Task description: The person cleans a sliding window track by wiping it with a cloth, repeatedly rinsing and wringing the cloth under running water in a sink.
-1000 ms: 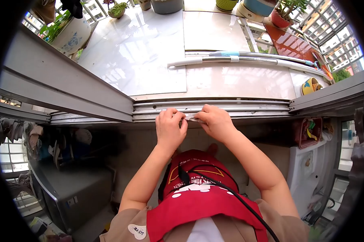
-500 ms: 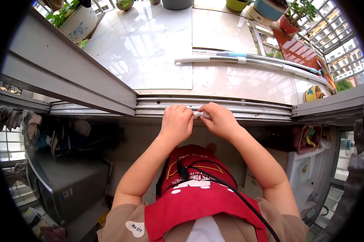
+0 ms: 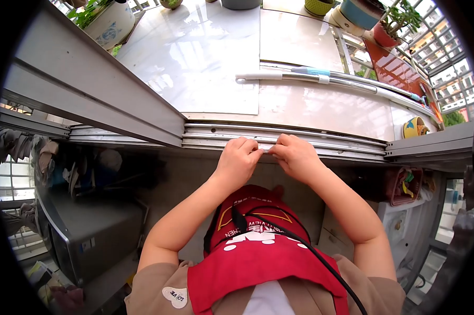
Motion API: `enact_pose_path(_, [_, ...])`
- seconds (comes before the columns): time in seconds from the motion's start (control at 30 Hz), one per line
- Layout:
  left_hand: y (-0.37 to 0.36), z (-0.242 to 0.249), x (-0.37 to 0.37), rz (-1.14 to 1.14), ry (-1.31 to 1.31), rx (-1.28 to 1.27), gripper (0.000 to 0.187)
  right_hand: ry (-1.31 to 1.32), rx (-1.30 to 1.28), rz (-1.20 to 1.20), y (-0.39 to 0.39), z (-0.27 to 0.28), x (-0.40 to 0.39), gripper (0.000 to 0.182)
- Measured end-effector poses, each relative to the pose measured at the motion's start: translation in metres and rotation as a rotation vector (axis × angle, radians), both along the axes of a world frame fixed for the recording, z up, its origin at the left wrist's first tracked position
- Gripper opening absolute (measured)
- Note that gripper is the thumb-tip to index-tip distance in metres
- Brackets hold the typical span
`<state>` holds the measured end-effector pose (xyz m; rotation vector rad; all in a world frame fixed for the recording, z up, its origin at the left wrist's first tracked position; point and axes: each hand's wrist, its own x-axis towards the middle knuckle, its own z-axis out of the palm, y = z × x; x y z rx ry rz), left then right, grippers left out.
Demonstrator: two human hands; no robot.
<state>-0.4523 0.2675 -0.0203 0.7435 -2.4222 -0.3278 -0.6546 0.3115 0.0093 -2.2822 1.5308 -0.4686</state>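
Ledge (image 3: 321,107) surfaces of glossy pale slabs fill the upper middle of the view, with a broad marble-look slab (image 3: 205,58) lying on the left part and potted plants along the far edge. A thick grey window frame (image 3: 100,89) slants in from the upper left and meets the multi-rail sliding-window track (image 3: 216,134), which runs nearly level across the near edge of the ledge, dipping slightly toward the right. Beyond the track, two slim telescopic poles (image 3: 347,84) lie lengthwise from left to right, side by side, tilting down to the right. Below the track is the person's red apron (image 3: 268,262). The left hand (image 3: 239,161) and right hand (image 3: 300,160) meet at the near rail, angled inward, each nearly closed, with thumb and fingers pinched on a small pale scrap (image 3: 267,149). Smallest of all, the scrap sits between the two sets of fingertips, at the track's near edge; its visible part spans the narrow gap from one hand to the other, so its long axis seems to run sideways, roughly along the rails. Fingers cover its ends, and which end leads cannot be told.
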Motion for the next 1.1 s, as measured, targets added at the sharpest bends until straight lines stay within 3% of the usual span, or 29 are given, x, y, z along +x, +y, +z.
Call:
enact_pose_path(0.17, [0.011, 0.0, -0.011, 0.106, 0.002, 0.083, 0.008, 0.143, 0.104, 0.02, 0.007, 0.019, -0.018, 0.024])
enact_pose_path(0.23, [0.008, 0.008, -0.015, 0.134, -0.11, 0.047, 0.01, 0.136, 0.107, 0.037, 0.008, 0.016, -0.017, 0.025])
enact_pose_path(0.33, [0.007, 0.019, -0.007, 0.209, -0.002, 0.087, 0.01, 0.133, 0.115, 0.049, 0.006, 0.008, -0.009, 0.026])
enact_pose_path(0.63, [0.043, 0.008, 0.098, 0.655, 0.17, 0.29, 0.005, 0.258, 0.036, 0.12, -0.024, 0.0, 0.047, 0.009])
enact_pose_path(0.9, [0.081, -0.007, 0.161, 0.901, 0.186, 0.393, 0.003, 0.262, -0.182, 0.127, -0.05, -0.018, 0.146, 0.009])
enact_pose_path(1.1, [0.099, -0.005, 0.191, 1.048, 0.222, 0.431, 0.004, 0.124, -0.185, 0.139, -0.067, -0.024, 0.19, 0.011])
